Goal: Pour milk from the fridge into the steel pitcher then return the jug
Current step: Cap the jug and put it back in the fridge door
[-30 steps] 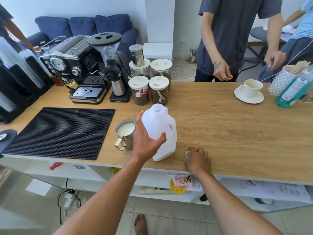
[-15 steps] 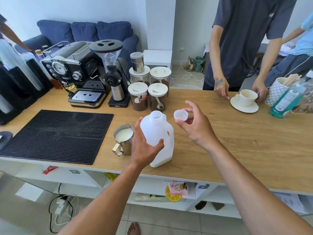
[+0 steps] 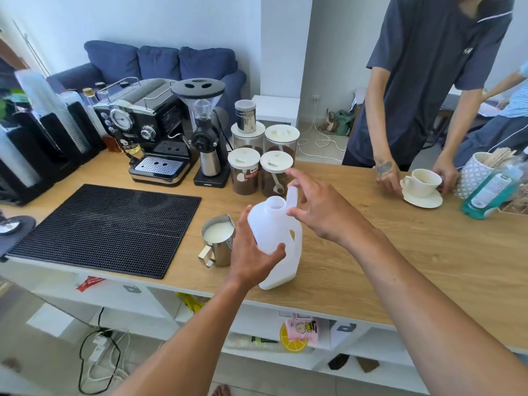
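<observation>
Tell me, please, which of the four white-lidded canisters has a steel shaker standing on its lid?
The back-left canister: the steel shaker stands on its lid, while the other three lids are bare.

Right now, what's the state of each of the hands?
Left hand: grips the jug.
Right hand: pinches the cap by the jug's open mouth.

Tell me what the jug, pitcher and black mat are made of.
The jug looks like white plastic, matte and slightly translucent, with a moulded handle hole. The pitcher looks like polished steel, with mirror-like reflections. The mat seems to be rubber: matte black, fine grid texture.
</observation>
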The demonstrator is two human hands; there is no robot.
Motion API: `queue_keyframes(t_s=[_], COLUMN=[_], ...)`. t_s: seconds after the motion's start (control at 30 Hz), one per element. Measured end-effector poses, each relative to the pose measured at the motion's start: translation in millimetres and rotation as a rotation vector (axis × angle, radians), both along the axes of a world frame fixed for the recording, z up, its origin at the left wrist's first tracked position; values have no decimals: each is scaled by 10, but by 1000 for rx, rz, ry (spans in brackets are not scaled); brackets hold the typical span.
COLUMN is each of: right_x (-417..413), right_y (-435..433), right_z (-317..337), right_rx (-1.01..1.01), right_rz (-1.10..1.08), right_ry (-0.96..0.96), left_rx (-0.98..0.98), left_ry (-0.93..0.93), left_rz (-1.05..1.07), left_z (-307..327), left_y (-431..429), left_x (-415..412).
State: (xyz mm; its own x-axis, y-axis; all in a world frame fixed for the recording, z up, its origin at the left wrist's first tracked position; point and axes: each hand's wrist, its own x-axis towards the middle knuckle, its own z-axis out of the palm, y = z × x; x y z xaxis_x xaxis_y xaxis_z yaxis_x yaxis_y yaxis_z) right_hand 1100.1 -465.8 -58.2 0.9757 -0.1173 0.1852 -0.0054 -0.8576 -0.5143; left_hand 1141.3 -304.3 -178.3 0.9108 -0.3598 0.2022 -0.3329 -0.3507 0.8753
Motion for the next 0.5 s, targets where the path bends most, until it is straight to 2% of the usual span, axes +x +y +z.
queue_keyframes(t_s=[0.2,0.5], right_x=[72,205], right_y=[144,202], right_z=[43,178], right_rx=[40,-93], right_rz=[44,54], right_ry=[44,238], left_rx=[3,15], left_ry=[-8,15], left_rz=[-3,-9], left_z=[-14,-2], left_y=[1,13], left_x=[7,28])
